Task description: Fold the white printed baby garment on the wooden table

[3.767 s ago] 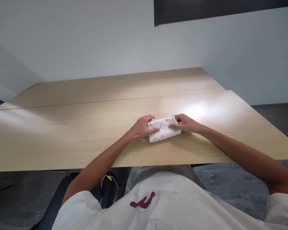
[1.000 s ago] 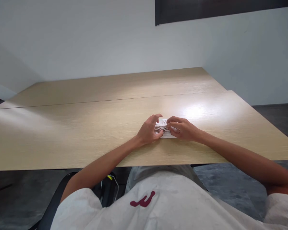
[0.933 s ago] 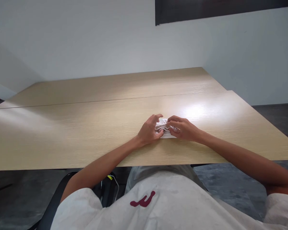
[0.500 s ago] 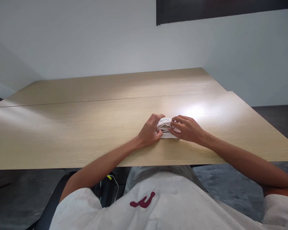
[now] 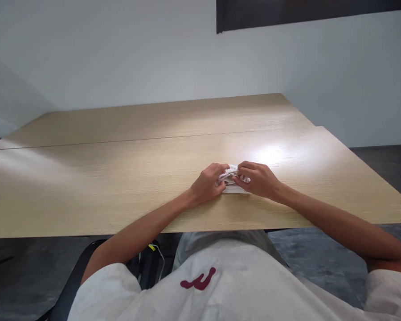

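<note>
A small bundle of white ribbed or gathered cloth (image 5: 235,189) rests on the wooden table (image 5: 103,183), close to its front edge. Its exact kind cannot be made out. On its left side, my left hand (image 5: 210,182) is closed, with the thumb at the near edge and the fingers over the far edge. From the right, my right hand (image 5: 258,179) pinches the upper folds between thumb and fingertips. Both hands partly cover the cloth, and its middle shows creased layers between them.
The table has a long seam and ends at a pale wall (image 5: 137,53) behind. A dark panel (image 5: 304,13) is on the wall at upper right. A black chair (image 5: 73,278) and a white cable (image 5: 162,261) are below the front edge.
My left fingers have bent down further onto the cloth, and my right fingertips have drawn together on its folds. The bundle stays in the same place.
</note>
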`<state>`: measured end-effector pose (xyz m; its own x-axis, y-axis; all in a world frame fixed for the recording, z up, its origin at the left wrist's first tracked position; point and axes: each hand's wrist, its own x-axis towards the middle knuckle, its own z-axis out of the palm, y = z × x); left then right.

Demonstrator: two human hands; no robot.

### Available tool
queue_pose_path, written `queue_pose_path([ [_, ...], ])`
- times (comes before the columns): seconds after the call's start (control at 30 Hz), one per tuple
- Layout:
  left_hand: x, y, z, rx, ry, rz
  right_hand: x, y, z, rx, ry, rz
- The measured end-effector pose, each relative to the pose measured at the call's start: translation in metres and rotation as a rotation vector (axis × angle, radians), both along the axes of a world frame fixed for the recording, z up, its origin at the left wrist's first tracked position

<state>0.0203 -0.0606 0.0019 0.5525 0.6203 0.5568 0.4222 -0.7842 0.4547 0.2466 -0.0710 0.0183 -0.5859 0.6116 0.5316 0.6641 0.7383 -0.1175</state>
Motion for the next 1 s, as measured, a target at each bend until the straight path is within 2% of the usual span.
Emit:
queue_pose_path([
  [0.2,0.0013,-0.0007,-0.0004,0.006,0.003,-0.023,-0.0030,-0.0050,-0.0013,0.099,0.017,-0.041],
  [0.43,0.0022,-0.0020,0.0007,-0.006,0.029,-0.019,-0.0016,-0.0034,-0.0019,0.031,0.091,-0.067],
  [0.63,0.0001,0.0023,-0.0029,0.081,0.097,-0.101,-0.0002,-0.0026,0.0001,-0.089,0.089,-0.053],
  [0.83,0.0000,0.0033,-0.0016,0.074,0.068,-0.071,0.0003,-0.0031,-0.0023,-0.056,-0.001,-0.062],
  [1.0,0.0007,0.0019,-0.0011,0.077,0.089,-0.037,0.0004,-0.0029,-0.0020,-0.054,0.006,-0.097],
])
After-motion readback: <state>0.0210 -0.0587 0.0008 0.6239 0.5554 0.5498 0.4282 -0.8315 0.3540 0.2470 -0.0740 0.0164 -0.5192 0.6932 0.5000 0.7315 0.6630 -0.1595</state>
